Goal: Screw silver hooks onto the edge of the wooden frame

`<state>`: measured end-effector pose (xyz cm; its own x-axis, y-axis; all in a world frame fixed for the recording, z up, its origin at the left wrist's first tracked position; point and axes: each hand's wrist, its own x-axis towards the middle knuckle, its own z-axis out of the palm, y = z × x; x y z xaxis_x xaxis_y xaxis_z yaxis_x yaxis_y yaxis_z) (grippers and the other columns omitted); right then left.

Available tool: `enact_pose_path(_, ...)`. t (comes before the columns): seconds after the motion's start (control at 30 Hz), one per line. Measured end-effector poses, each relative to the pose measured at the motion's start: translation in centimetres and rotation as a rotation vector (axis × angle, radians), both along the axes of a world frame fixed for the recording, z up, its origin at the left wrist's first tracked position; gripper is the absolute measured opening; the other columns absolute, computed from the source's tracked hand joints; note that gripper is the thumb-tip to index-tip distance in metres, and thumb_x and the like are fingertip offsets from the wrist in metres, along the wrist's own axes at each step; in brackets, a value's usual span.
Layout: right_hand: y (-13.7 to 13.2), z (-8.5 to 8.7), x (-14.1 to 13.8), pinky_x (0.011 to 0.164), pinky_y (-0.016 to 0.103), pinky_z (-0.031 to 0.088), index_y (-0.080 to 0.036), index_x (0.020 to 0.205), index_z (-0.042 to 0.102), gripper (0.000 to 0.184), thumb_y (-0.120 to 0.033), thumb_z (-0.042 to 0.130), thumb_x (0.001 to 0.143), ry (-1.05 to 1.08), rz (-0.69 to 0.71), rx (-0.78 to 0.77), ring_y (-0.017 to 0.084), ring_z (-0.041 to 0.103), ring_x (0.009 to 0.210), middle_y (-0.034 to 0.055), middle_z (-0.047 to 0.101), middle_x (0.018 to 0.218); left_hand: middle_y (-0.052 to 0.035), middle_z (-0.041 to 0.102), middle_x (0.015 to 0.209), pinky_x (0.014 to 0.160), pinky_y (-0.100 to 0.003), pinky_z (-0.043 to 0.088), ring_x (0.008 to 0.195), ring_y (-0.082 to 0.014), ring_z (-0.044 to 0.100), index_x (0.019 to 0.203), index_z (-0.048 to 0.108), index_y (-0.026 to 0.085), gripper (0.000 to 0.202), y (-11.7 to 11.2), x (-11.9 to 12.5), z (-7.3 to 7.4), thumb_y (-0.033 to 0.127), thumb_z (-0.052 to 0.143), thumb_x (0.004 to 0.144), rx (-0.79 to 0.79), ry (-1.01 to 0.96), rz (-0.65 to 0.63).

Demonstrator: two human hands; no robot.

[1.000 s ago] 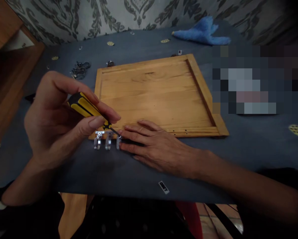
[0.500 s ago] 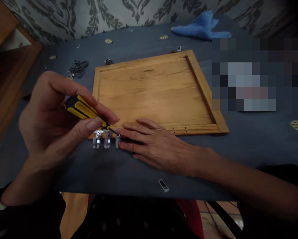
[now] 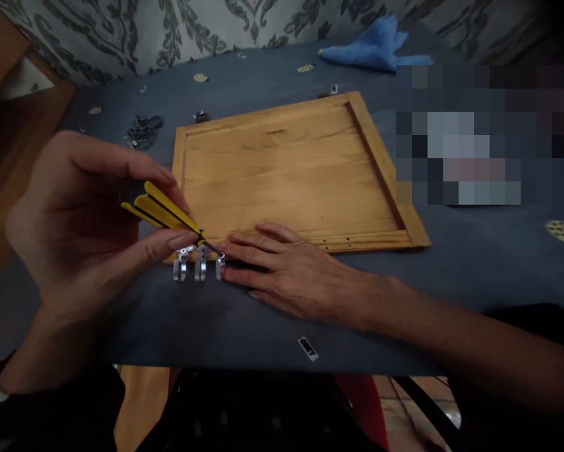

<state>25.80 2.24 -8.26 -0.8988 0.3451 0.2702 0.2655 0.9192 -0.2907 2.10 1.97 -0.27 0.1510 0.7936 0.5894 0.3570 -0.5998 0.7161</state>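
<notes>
Left hand [image 3: 81, 213]: grip clamped on a yellow-and-black screwdriver [image 3: 165, 208], thumb on the handle near the neck, fingers along the far side. Handle end sits toward the palm. Shaft slants down and to the right; tip at the top of the rightmost metal hook [image 3: 219, 269]. Can't tell whether the tip is seated in a screw head; too small at this size.

Right hand [image 3: 300, 276]: grip spread, palm down, across the near edge of the framed wooden board [image 3: 272, 182]. Fingertips right beside that same hook, close to the driver tip; contact too small to confirm.

Board lies flat on the cloth-covered counter [image 3: 244, 342], raised rim up. Near rail has small dark holes [image 3: 348, 242] right of the hand. Two more hooks, left [image 3: 180, 269] and middle [image 3: 201, 269], line up with the rightmost one along the near edge, left end, loops hanging out past the wood. Screw head visible on the left one.

Around it: tangle of dark hardware [image 3: 144, 130] beyond the left hand, small dark piece [image 3: 201, 117] just behind the board's far left corner, blue fuzzy item [image 3: 371, 45] at the back. Area on the right is pixelated, unreadable.
</notes>
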Motion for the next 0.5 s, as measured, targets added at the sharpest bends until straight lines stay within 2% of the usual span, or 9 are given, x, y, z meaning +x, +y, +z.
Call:
enact_pose_path(0.13, -0.1, 0.3, 0.1, 0.115, 0.051, 0.033, -0.022, 0.139, 0.055, 0.039, -0.023, 0.051, 0.100, -0.025, 0.001, -0.006, 0.025, 0.039, 0.143, 0.0090, 0.045, 0.155, -0.0036, 0.064, 0.098, 0.068, -0.040, 0.058, 0.079, -0.0227, 0.068, 0.105, 0.061, 0.022, 0.051, -0.4, 0.3, 0.1, 0.022, 0.089, 0.063, -0.094, -0.064, 0.012)
enact_pose_path(0.27, 0.0, 0.7, 0.0, 0.116, 0.051, 0.032, -0.022, 0.138, 0.056, 0.040, -0.022, 0.053, 0.099, -0.040, -0.010, -0.026, 0.026, 0.039, 0.144, 0.0117, 0.044, 0.156, -0.0045, 0.066, 0.108, 0.071, -0.042, 0.058, 0.081, -0.0219, 0.067, 0.110, 0.063, 0.026, 0.044, -0.3, 0.2, -0.3, 0.026, 0.083, 0.071, -0.039, -0.004, -0.012)
enact_pose_path(0.37, 0.0, 0.7, 0.0, 0.116, 0.052, 0.031, -0.022, 0.139, 0.056, 0.042, -0.021, 0.055, 0.097, -0.047, -0.009, -0.036, 0.026, 0.039, 0.144, 0.0127, 0.044, 0.155, -0.0037, 0.068, 0.100, 0.067, -0.041, 0.054, 0.080, -0.0241, 0.067, 0.108, 0.069, 0.028, 0.054, 0.1, -0.3, -0.9, 0.034, 0.091, 0.059, 0.088, 0.022, 0.061)
enact_pose_path(0.43, 0.0, 0.6, 0.0, 0.116, 0.051, 0.031, -0.023, 0.139, 0.055, 0.042, -0.022, 0.055, 0.097, -0.048, -0.009, -0.039, 0.026, 0.039, 0.144, 0.0124, 0.045, 0.155, -0.0046, 0.069, 0.098, 0.066, -0.043, 0.050, 0.077, -0.0262, 0.066, 0.102, 0.074, 0.028, 0.056, 0.2, -0.6, -1.1, 0.034, 0.095, 0.050, 0.126, 0.023, 0.126)
enact_pose_path(0.5, 0.0, 0.5, 0.0, 0.116, 0.051, 0.031, -0.023, 0.139, 0.055, 0.041, -0.023, 0.055, 0.098, -0.043, -0.009, -0.034, 0.025, 0.039, 0.144, 0.0121, 0.045, 0.155, -0.0052, 0.070, 0.099, 0.066, -0.045, 0.049, 0.075, -0.0266, 0.065, 0.100, 0.075, 0.029, 0.052, 0.1, -0.7, -1.2, 0.032, 0.094, 0.052, 0.092, 0.037, 0.131)
